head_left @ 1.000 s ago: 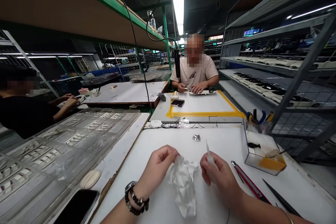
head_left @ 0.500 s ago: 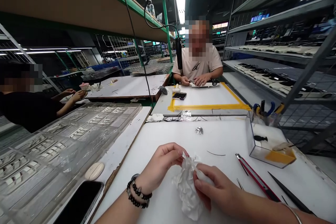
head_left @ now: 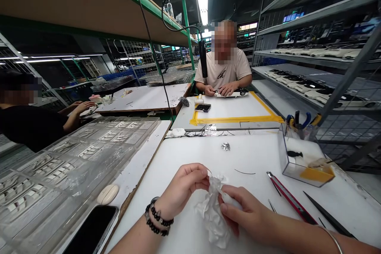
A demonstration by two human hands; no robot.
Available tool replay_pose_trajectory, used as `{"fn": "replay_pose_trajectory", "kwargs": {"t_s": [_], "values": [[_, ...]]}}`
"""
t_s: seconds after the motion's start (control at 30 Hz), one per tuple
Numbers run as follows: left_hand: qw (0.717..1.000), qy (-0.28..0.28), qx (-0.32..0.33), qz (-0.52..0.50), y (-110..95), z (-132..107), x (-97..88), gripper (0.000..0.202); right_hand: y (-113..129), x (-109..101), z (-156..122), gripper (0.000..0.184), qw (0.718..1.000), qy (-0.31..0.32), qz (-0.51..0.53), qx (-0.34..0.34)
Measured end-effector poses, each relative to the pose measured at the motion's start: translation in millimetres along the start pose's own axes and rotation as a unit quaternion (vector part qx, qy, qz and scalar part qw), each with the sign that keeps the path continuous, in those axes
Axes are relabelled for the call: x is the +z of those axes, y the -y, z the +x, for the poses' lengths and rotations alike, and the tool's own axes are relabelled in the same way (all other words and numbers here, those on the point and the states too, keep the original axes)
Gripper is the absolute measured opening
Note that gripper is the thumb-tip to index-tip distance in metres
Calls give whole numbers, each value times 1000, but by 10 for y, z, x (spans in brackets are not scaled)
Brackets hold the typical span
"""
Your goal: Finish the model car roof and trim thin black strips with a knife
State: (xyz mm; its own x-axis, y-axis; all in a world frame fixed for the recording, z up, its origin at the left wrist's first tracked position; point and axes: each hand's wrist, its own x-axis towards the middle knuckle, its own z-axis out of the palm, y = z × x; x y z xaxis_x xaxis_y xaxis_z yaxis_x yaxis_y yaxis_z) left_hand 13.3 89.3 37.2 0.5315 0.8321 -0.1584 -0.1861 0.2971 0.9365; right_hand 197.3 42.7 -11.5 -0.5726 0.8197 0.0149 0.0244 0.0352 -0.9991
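Over the smooth white counter (head_left: 253, 152), the left hand (head_left: 187, 187) pinched the top edge of a tissue (head_left: 214, 223); the right hand (head_left: 248, 211) was clamped around a pale tube (head_left: 231, 201). Hands were close, tissue between. Beyond and to the right lay crinkled silver foil (head_left: 225, 147), a thin dark strand (head_left: 245, 173), a slim red cutter (head_left: 293, 199), a clear hard-sided box (head_left: 299, 177). Tissue: thin, white, matte, heavily creased, bunched long. Tube: smooth, rounded, tapered tip toward the tissue; contact couldn't be told.
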Motion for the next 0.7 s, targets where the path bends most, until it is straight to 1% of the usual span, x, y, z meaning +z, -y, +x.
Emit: {"fn": "replay_pose_trajectory", "kwargs": {"t_s": [0.23,0.43,0.57,0.7], "values": [[997,50,-1,62,42,13,-15,11,-17,0,15,31,1000,2,20,-21],[997,71,22,39,90,31,-39,10,-51,9,10,32,999,5,31,-22],[995,82,40,31,101,28,-52,13,-27,6,11,31,999,15,40,-25],[993,88,67,26,112,35,-52,13,-2,-3,4,31,999,15,25,-29]]}}
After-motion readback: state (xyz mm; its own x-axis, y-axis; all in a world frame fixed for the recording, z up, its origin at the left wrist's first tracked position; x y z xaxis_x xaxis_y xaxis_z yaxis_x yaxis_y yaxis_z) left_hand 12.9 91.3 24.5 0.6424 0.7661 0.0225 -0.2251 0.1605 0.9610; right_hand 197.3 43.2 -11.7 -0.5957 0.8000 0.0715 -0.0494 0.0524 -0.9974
